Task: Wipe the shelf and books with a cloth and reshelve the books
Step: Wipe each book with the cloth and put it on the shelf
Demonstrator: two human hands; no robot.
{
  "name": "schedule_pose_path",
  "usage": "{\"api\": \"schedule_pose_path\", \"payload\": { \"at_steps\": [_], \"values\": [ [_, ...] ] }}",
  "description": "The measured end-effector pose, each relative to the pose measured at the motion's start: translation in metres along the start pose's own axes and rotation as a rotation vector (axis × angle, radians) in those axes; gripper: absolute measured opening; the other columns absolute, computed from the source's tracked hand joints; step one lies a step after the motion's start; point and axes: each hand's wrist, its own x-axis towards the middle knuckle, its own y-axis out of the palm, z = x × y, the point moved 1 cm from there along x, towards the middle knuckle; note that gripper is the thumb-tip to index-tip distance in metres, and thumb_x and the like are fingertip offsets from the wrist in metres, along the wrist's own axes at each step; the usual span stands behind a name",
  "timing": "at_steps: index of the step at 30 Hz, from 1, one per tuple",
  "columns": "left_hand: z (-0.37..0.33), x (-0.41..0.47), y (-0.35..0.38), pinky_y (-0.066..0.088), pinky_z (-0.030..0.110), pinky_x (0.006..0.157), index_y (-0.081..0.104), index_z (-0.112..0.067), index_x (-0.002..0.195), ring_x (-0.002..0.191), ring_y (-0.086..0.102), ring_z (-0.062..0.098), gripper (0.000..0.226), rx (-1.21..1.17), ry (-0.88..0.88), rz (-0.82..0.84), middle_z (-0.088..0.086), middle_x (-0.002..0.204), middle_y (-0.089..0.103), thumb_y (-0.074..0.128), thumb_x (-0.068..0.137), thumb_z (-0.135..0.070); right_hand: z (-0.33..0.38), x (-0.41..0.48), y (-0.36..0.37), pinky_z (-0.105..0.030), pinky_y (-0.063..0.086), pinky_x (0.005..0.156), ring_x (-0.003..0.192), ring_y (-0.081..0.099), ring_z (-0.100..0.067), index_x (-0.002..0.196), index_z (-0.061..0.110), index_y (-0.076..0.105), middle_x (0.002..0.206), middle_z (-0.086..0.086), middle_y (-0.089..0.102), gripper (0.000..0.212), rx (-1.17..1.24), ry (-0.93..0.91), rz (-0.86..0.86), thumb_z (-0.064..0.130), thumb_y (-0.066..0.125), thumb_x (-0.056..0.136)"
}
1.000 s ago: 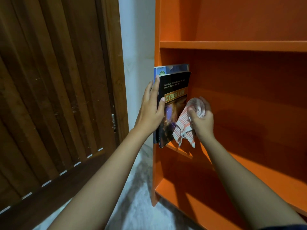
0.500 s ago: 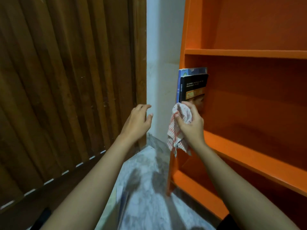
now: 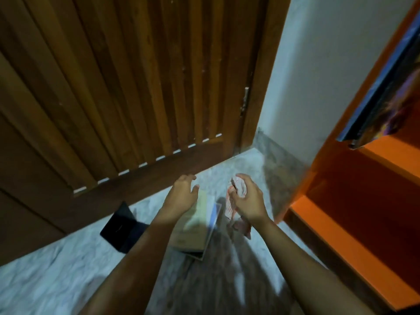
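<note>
Left hand: extended downward over the floor, palm down, fingers spread and slightly curled. It holds nothing. The hand hovers above the upper end of a stack of books lying flat on the floor; whether the fingers touch the top cover cannot be told, as the frame is blurred by motion.

Right hand: closed around a red-and-white checked cloth. One bunched end of the cloth protrudes above the fingers; the remainder hangs loose below the hand, toward the wrist side.

Stack of books: directly beneath and between the two forearms, nearer the left fingers than the right. The top book has a pale, tan-to-yellow cover; the edge of a second, blue-and-white book shows on the side facing the cloth. Titles are not legible.

Dark book: lies flat on the floor to the outer side of the left forearm, apart from the stack and close to the wooden door.

Orange shelf: stands beyond the right hand, on its outer side. Two upright books stand at the near end of its upper visible level, well above the right fingers and leaning against the side panel. The lower level shows bare orange board.
</note>
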Motion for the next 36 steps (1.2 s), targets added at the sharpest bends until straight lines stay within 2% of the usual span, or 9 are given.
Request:
{"api": "schedule_pose_path", "payload": {
  "at_steps": [5,9,12,15,19,22,26,31,36],
  "values": [
    [0.082,0.001,0.043,0.044,0.037,0.091,0.059,0.002,0.116,0.107,0.057,0.037,0.045,-0.034,-0.198,0.066,0.022,0.115,0.059,0.038,0.092,-0.03,-0.05,0.009,0.064,-0.026,0.041,0.072,0.087,0.059,-0.02,0.104,0.013,0.056,0.094,0.001,0.06,0.019,-0.098,0.075,0.149,0.022,0.055,0.087],
    [0.127,0.004,0.069,0.042,0.035,0.094,0.047,-0.004,0.131,0.117,0.05,0.032,0.038,-0.026,-0.361,0.182,0.019,0.13,0.048,0.048,0.096,-0.018,-0.087,0.009,0.101,-0.02,0.035,0.077,0.097,0.054,-0.016,0.117,0.017,0.054,0.108,-0.001,0.061,0.03,-0.096,0.172,0.224,0.024,0.06,0.088],
    [0.154,0.009,0.084,0.043,0.033,0.09,0.048,-0.003,0.128,0.114,0.052,0.032,0.034,-0.048,-0.366,0.208,0.018,0.128,0.051,0.046,0.096,-0.015,-0.104,0.01,0.124,-0.012,0.035,0.067,0.094,0.058,-0.017,0.118,0.012,0.053,0.106,-0.006,0.063,0.033,-0.097,0.219,0.273,0.022,0.062,0.088],
    [0.17,0.014,0.099,0.049,0.039,0.089,0.047,-0.006,0.126,0.109,0.056,0.029,0.031,-0.159,-0.377,0.202,0.013,0.124,0.054,0.044,0.096,-0.014,-0.114,0.013,0.143,-0.016,0.038,0.074,0.102,0.06,-0.02,0.121,0.014,0.053,0.112,-0.005,0.063,0.033,-0.069,0.266,0.306,0.025,0.059,0.09],
    [0.172,0.022,0.108,0.046,0.031,0.085,0.041,-0.01,0.131,0.104,0.055,0.018,0.035,-0.311,-0.406,0.169,0.002,0.121,0.05,0.04,0.1,-0.025,-0.121,0.016,0.159,-0.009,0.034,0.08,0.113,0.057,-0.021,0.133,0.017,0.046,0.126,-0.004,0.059,0.047,-0.044,0.281,0.337,0.025,0.062,0.09],
    [0.173,0.025,0.112,0.048,0.034,0.089,0.04,-0.013,0.132,0.104,0.057,0.018,0.049,-0.431,-0.418,0.144,0.0,0.12,0.053,0.038,0.093,-0.042,-0.124,0.019,0.163,-0.006,0.035,0.08,0.117,0.056,-0.021,0.139,0.018,0.04,0.132,-0.006,0.056,0.057,-0.005,0.317,0.358,0.021,0.065,0.088],
    [0.182,0.027,0.117,0.045,0.031,0.085,0.043,-0.013,0.132,0.101,0.056,0.016,0.036,-0.523,-0.5,0.056,0.0,0.119,0.054,0.044,0.099,-0.028,-0.125,0.019,0.166,-0.003,0.034,0.077,0.117,0.056,-0.02,0.139,0.016,0.042,0.132,-0.006,0.056,0.058,0.049,0.318,0.331,0.016,0.067,0.086],
    [0.193,0.028,0.113,0.054,0.038,0.083,0.047,-0.021,0.128,0.101,0.061,0.02,0.04,-0.624,-0.536,-0.07,0.003,0.113,0.061,0.058,0.092,-0.03,-0.125,0.018,0.173,-0.016,0.043,0.086,0.112,0.058,-0.018,0.139,0.019,0.042,0.128,-0.004,0.059,0.058,0.096,0.327,0.335,0.018,0.067,0.086],
    [0.196,0.03,0.106,0.056,0.047,0.083,0.045,-0.028,0.126,0.101,0.063,0.023,0.045,-0.804,-0.54,-0.07,0.007,0.116,0.062,0.064,0.086,-0.037,-0.123,0.015,0.173,0.004,0.039,0.068,0.098,0.055,-0.006,0.135,0.022,0.045,0.112,0.008,0.059,0.052,0.139,0.331,0.325,0.02,0.065,0.087]
  ]
}}
